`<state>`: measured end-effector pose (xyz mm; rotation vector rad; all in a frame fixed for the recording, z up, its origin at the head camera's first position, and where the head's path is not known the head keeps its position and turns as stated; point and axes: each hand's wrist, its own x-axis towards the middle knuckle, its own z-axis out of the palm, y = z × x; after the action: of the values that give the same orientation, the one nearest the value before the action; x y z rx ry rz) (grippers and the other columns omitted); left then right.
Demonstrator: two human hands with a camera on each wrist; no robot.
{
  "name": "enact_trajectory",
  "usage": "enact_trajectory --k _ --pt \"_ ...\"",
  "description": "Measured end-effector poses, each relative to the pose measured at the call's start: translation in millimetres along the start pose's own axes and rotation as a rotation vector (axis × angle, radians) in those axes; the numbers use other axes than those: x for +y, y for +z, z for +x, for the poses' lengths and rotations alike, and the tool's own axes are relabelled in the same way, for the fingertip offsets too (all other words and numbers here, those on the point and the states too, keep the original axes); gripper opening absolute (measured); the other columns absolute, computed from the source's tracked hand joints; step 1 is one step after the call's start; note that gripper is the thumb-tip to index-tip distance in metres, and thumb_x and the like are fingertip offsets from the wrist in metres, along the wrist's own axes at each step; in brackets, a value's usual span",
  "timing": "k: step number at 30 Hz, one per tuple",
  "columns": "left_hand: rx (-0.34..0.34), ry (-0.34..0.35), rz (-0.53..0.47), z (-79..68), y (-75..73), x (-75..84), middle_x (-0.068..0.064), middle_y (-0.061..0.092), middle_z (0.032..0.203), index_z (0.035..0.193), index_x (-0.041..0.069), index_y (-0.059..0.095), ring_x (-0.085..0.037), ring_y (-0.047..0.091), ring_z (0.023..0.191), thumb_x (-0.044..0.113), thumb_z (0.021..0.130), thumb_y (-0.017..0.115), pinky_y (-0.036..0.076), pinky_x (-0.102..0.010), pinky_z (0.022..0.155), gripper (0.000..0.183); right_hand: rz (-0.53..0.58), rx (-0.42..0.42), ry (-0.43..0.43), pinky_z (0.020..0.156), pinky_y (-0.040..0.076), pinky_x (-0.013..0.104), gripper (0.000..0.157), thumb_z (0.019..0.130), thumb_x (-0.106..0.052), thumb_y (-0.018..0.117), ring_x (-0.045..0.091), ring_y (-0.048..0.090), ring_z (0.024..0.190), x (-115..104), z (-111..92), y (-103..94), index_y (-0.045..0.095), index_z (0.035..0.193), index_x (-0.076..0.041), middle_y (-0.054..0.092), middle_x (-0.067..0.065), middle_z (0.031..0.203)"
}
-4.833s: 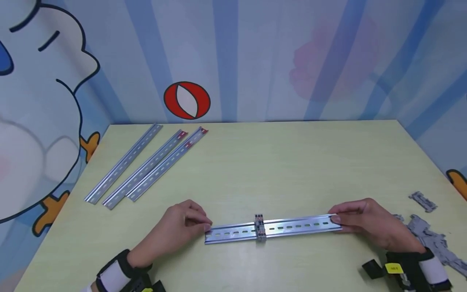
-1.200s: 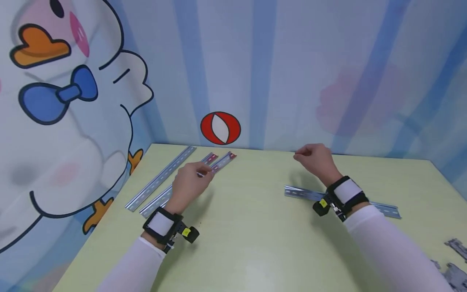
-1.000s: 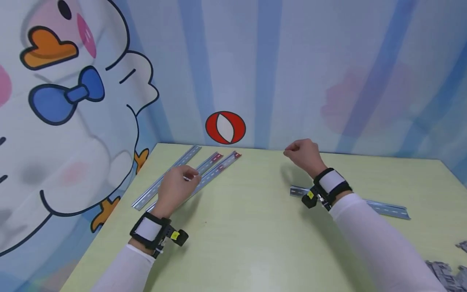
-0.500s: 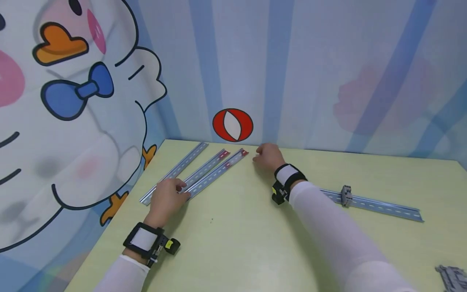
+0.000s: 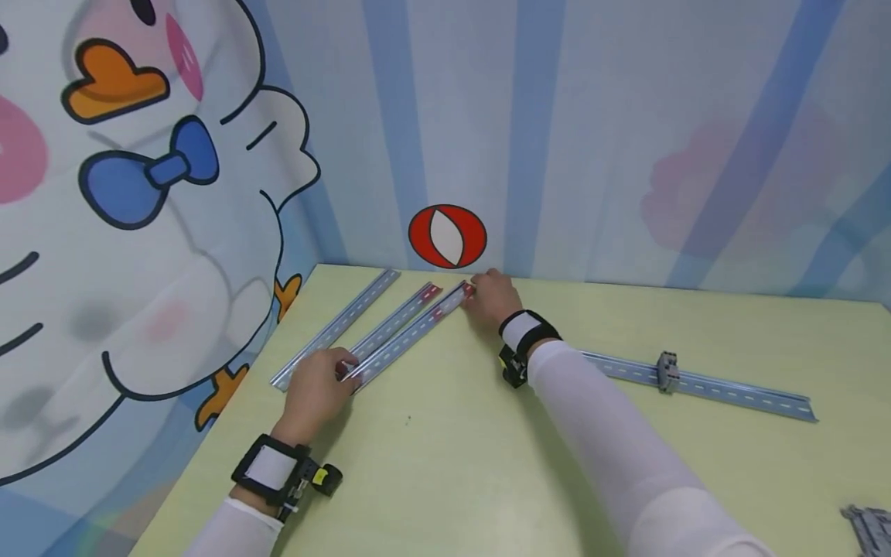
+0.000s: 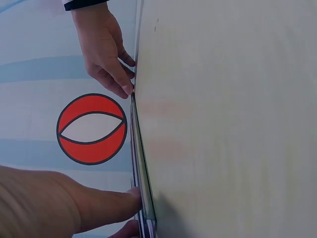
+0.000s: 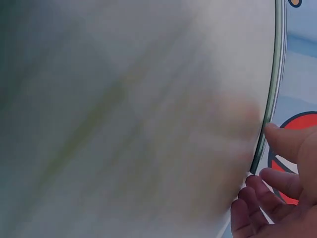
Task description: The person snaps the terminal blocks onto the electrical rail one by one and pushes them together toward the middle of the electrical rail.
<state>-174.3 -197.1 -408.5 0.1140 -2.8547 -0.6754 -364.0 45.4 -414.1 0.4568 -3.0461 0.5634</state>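
Three slotted metal DIN rails lie slanted at the table's back left. My left hand pinches the near end of the rightmost DIN rail. At that rail's far, red-marked end is my right hand, its thumb and fingertips on the end. In the left wrist view, the left thumb presses the rail's side. The right wrist view shows the right thumb against the rail's edge and the fingers by its tip. Beside it lie the middle rail and the left rail.
Another DIN rail lies to the right, with a small grey clip-on block standing on it, partly behind the right sleeve. Grey parts sit at the lower right edge. A printed wall rises behind the table.
Both hands have left the rail with the grey block, now lying at the right. The left hand has come down to the rightmost rail's near end; the right has moved left to its far end.
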Motion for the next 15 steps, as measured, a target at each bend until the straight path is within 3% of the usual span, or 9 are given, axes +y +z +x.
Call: enact_trajectory --k 2,4,6,8,10,12,15 --pt "-0.002 0.007 -0.006 0.4 -1.0 2.0 -0.014 0.073 0.081 0.101 0.002 0.076 -0.024 0.062 0.069 0.01 0.08 0.08 0.044 -0.028 0.055 0.023 0.026 -0.013 0.008 0.093 0.05 0.042 0.035 0.091 -0.026 0.067 0.033 0.057 0.106 -1.3 -0.5 -4.2 0.068 0.114 0.001 0.063 0.019 0.113" --pt "-0.004 0.009 -0.005 0.8 -1.8 3.4 -0.014 0.072 0.08 0.102 0.003 0.076 -0.024 0.061 0.068 0.01 0.08 0.08 0.044 -0.028 0.054 0.024 0.078 -0.046 0.031 0.078 0.049 0.036 0.027 0.093 -0.025 0.065 0.029 0.056 0.09 -2.1 -0.8 -8.6 0.067 0.094 0.002 0.059 0.015 0.093" --pt "-0.01 0.017 -0.012 0.5 -1.8 3.8 -0.014 0.072 0.081 0.103 0.003 0.076 -0.023 0.061 0.068 0.009 0.079 0.08 0.043 -0.028 0.053 0.025 0.132 -0.071 0.059 0.06 0.039 0.03 0.033 0.094 -0.023 0.062 0.023 0.047 0.07 -1.4 -0.9 -13.1 0.057 0.07 0.0 0.048 0.009 0.071" --pt "-0.018 0.035 -0.02 -0.5 -0.9 3.1 -0.014 0.073 0.081 0.103 0.003 0.076 -0.023 0.062 0.069 0.01 0.079 0.081 0.043 -0.027 0.053 0.026 0.207 -0.1 0.109 0.051 0.026 0.028 0.044 0.094 -0.022 0.06 0.018 0.035 0.057 1.0 -0.9 -16.6 0.043 0.056 -0.006 0.033 0.002 0.059" --pt "-0.021 0.057 -0.033 -2.0 0.8 1.7 -0.014 0.074 0.082 0.103 0.005 0.077 -0.022 0.063 0.07 0.009 0.079 0.08 0.043 -0.026 0.053 0.025 0.274 -0.114 0.167 0.046 0.02 0.026 0.05 0.094 -0.023 0.061 0.015 0.028 0.05 5.6 0.0 -17.6 0.037 0.051 -0.01 0.026 -0.001 0.051" --pt "-0.024 0.073 -0.043 -3.7 1.7 1.5 -0.014 0.076 0.085 0.104 0.005 0.078 -0.022 0.065 0.071 0.009 0.08 0.08 0.044 -0.026 0.052 0.025 0.319 -0.13 0.226 0.044 0.022 0.024 0.048 0.092 -0.027 0.064 0.013 0.031 0.048 9.6 -1.1 -20.8 0.051 0.051 -0.005 0.03 -0.003 0.049" --pt "-0.031 0.092 -0.052 -4.9 2.4 2.0 -0.014 0.078 0.09 0.105 0.005 0.078 -0.023 0.068 0.075 0.007 0.08 0.079 0.047 -0.027 0.053 0.025 0.405 -0.158 0.302 0.046 0.031 0.023 0.034 0.09 -0.028 0.067 0.015 0.043 0.054 16.3 -3.5 -25.6 0.073 0.072 0.0 0.048 -0.001 0.056"
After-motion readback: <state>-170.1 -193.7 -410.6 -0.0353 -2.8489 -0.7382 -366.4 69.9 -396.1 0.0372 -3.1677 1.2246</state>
